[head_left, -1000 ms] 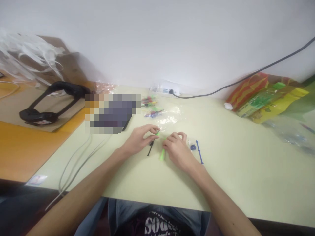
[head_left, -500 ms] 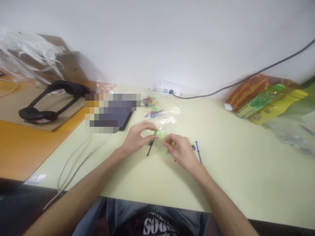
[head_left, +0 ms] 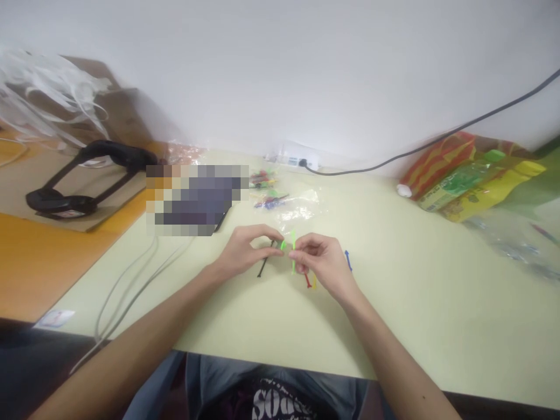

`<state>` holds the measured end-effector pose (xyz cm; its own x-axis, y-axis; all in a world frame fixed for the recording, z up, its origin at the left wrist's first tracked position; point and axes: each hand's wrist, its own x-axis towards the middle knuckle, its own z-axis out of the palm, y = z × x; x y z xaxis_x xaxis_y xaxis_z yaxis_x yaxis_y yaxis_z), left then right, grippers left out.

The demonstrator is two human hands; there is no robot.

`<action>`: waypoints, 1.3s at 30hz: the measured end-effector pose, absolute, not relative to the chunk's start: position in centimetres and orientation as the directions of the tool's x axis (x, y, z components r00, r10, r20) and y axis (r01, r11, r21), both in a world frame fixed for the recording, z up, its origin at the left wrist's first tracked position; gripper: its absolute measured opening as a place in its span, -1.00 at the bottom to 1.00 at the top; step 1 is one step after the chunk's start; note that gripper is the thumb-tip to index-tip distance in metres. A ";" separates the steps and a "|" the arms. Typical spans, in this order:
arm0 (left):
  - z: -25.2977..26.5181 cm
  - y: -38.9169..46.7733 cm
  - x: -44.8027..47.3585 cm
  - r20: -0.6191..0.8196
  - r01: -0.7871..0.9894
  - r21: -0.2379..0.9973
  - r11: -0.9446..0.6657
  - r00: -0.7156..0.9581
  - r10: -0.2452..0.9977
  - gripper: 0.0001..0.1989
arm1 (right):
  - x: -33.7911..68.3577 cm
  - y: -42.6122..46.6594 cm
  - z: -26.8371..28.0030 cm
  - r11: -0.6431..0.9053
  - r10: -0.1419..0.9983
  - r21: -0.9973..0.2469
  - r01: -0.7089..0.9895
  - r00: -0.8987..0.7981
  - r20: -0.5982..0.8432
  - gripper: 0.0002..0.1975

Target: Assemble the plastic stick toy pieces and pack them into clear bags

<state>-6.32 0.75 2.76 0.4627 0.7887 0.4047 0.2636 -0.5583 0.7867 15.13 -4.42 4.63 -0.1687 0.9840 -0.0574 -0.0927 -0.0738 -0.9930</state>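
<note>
My left hand (head_left: 244,251) is closed in a pinch on a small bright green plastic piece (head_left: 283,245); its exact shape is too small to make out. Facing it, my right hand (head_left: 322,256) grips a thin light green plastic stick (head_left: 293,234), held roughly upright between thumb and fingers. A narrow gap separates the two green parts. Below my left fingers lies a black stick (head_left: 263,267). A red stick (head_left: 308,281) and a yellow stick (head_left: 314,282) stick out under my right hand, partly hidden. Just right of that hand is a blue stick (head_left: 348,261).
Behind my hands are a clear plastic bag (head_left: 301,210) and a pile of coloured plastic pieces (head_left: 263,179). A dark, pixelated device (head_left: 196,198) lies left, with cables. Snack packaging (head_left: 485,186) and a bottle (head_left: 464,181) sit right; a black frame (head_left: 87,181) sits far left.
My right hand has turned the green stick more upright beside my left fingertips. More of the red and yellow sticks shows, and less of the blue one. The view has shifted slightly.
</note>
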 end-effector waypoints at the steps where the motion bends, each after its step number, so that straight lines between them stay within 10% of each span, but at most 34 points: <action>1: 2.7 0.7 -6.3 0.398 0.247 0.798 -0.550 0.469 0.788 -0.78 | 15.1 -4.4 4.7 -0.078 0.982 -0.991 -0.108 -0.180 -0.058 -0.65; 39: 2.5 0.2 -5.8 0.285 -0.026 0.947 -0.319 0.519 0.806 -0.76 | 14.7 -4.5 4.1 -0.097 0.956 -0.973 -0.207 -0.293 -0.033 -0.64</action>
